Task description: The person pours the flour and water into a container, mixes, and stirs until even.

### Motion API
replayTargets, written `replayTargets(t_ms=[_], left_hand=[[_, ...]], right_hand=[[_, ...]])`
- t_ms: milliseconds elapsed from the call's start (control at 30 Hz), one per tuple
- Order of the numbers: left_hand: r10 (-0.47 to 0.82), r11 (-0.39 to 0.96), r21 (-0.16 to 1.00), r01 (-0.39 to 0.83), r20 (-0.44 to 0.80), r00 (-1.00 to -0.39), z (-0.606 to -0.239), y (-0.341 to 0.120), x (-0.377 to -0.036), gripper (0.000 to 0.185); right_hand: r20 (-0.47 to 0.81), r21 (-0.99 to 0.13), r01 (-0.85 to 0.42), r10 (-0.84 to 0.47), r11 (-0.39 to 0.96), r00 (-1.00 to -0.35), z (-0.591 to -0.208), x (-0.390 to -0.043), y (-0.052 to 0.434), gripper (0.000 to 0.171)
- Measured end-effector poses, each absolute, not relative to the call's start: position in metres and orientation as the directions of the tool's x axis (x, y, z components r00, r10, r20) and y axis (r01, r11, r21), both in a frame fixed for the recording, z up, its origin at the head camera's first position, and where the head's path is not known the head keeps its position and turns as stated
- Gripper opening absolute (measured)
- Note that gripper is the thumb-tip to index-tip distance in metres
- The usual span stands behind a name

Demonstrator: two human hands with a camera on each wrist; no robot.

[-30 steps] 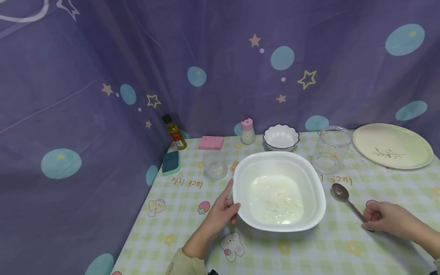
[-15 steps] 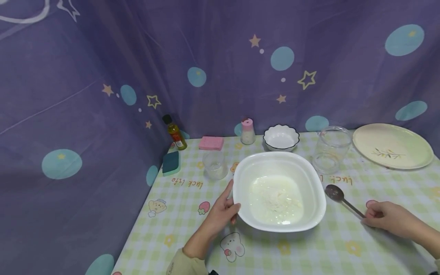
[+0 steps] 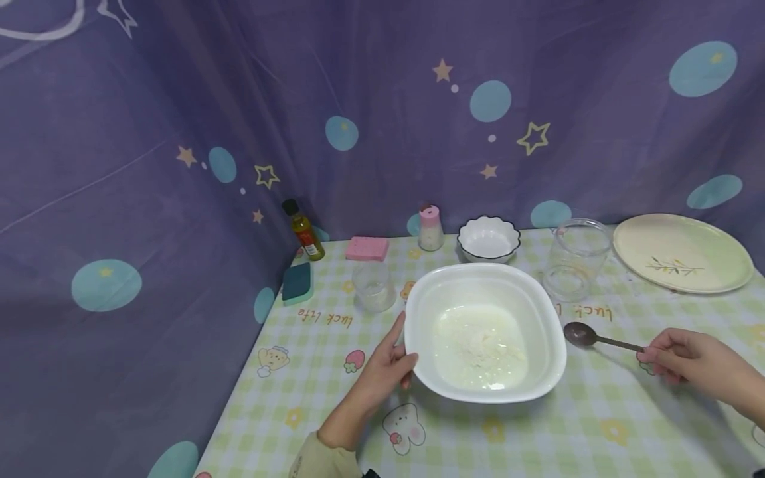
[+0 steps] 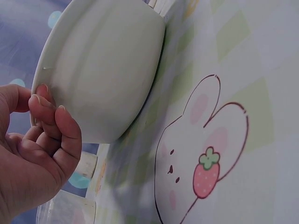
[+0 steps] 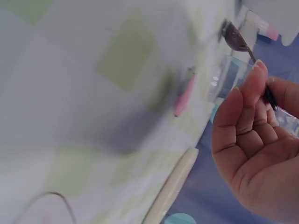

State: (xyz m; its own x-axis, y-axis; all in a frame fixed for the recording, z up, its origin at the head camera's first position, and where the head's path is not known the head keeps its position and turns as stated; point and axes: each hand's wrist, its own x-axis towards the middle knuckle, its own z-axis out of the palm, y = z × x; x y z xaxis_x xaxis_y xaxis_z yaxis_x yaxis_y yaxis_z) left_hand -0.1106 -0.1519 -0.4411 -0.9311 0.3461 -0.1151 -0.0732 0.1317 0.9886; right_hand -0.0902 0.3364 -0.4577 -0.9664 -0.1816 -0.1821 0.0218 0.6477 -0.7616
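A large white basin point(image 3: 427, 292) stands mid-table, holding a pale milky liquid with a clump of white powder in it. My left hand point(image 3: 382, 365) grips the basin's left rim; in the left wrist view its fingers curl under the lip against the outer wall. To the right of the basin, my right hand point(image 3: 696, 362) pinches a dark brown spoon point(image 3: 581, 334) by the end of its handle. The spoon's bowl points left, right beside the basin's right rim. In the right wrist view, thumb and fingertips close round the spoon handle point(image 5: 252, 56).
Behind the basin are a scalloped white bowl point(image 3: 489, 238), a pink-topped shaker point(image 3: 430, 229), a pink sponge point(image 3: 367, 249) and an oil bottle point(image 3: 306, 232). Clear plastic cups point(image 3: 374, 289) flank it. A green sponge point(image 3: 297, 283) lies left; an oval plate point(image 3: 681, 252) sits back right.
The spoon has been raised by its handle end and swung flatter, its bowl shifting left toward the basin. My right hand has moved up and slightly right. The left hand and basin have stayed put.
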Motion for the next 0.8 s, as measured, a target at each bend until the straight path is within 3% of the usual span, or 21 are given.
replayTargets(t_ms=[233, 467, 567, 800], left_hand=[[0.351, 0.129, 0.989, -0.07, -0.111, -0.93, -0.443, -0.153, -0.111, 0.079], [0.339, 0.129, 0.989, -0.077, -0.117, -0.933, -0.444, -0.152, -0.111, 0.079], [0.327, 0.133, 0.987, -0.089, -0.129, -0.936, -0.444, -0.152, -0.111, 0.079], [0.318, 0.139, 0.986, -0.095, -0.135, -0.938, -0.443, -0.151, -0.11, 0.079]], right_hand=[[-0.068, -0.747, 0.021, -0.046, 0.665, -0.997, -0.444, -0.092, 0.338, 0.03], [0.148, -0.873, -0.109, 0.046, 0.475, -0.988, -0.426, -0.096, 0.34, 0.005], [0.216, -0.882, -0.171, 0.054, 0.439, -0.975, -0.414, -0.098, 0.336, 0.008], [0.21, -0.852, -0.172, 0.022, 0.495, -0.977, -0.39, -0.101, 0.316, 0.008]])
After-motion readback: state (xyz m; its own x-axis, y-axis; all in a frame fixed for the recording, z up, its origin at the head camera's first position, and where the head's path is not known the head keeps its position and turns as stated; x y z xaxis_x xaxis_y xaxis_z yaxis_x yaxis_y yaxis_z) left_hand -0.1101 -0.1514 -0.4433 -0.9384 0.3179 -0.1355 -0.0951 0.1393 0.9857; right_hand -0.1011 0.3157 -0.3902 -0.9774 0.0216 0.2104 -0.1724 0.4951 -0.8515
